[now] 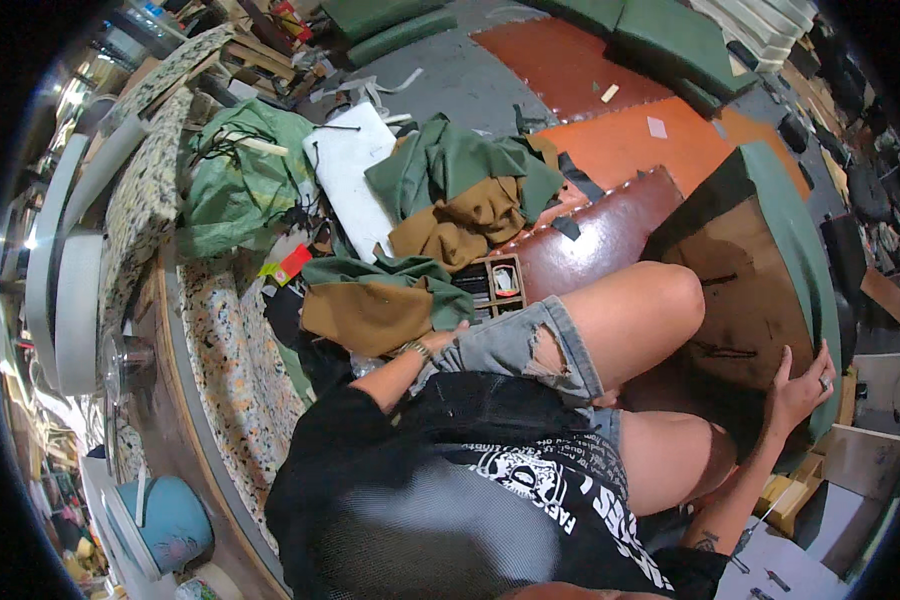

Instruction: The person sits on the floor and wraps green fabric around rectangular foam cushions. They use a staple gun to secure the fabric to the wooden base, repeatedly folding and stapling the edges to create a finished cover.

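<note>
My right hand (802, 388) grips the outer edge of a large green upholstered piece (805, 270), tilted at my right with its brown underside facing me. My left hand (442, 338) is beside my bent leg, at the near edge of a pile of green and brown fabric (360, 315); its fingers are partly hidden, so I cannot tell their grip. Just beyond it is a wooden compartment box (505, 265) with small items. Farther off lie a second heap of green and brown cloth (440, 170) and a white slab (345, 150).
Speckled foam (220, 370), grey strips (50, 260) and a blue bucket (160, 525) line my left. A green bag (245, 185) lies beyond. Red and orange padded mats (650, 140) cover the floor ahead, with green cushions (670, 50) behind them. Boards (870, 450) stand at lower right.
</note>
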Tool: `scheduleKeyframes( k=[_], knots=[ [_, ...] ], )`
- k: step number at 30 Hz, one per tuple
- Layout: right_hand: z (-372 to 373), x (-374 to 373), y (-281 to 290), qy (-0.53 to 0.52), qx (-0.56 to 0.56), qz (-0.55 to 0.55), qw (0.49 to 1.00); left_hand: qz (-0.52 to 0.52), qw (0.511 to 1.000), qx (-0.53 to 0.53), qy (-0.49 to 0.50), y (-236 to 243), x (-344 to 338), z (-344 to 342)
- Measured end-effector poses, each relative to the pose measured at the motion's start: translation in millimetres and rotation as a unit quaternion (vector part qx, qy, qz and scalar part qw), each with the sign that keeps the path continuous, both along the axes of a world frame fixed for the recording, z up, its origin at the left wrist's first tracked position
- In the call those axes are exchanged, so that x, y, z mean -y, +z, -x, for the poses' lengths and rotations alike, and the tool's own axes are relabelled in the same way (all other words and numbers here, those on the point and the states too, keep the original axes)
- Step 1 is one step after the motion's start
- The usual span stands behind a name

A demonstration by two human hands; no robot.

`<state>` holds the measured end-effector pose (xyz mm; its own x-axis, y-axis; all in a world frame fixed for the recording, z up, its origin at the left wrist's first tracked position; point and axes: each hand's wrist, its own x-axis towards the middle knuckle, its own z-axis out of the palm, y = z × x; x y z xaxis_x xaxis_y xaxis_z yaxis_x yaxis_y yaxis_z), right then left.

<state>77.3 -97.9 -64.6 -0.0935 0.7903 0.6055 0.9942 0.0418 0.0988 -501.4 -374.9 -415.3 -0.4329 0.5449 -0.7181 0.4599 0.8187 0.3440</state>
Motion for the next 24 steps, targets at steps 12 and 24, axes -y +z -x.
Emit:
scheduleKeyframes(
  k=[12,24],
  knots=[
    [8,19,-15,0.052,-0.028,0.006,0.998,-0.105,0.916,-0.236,-0.307,-57,-78,35],
    [-69,-78,-17,-0.036,0.024,0.010,0.999,-0.081,0.983,-0.141,-0.082,38,-95,18]
  ],
)
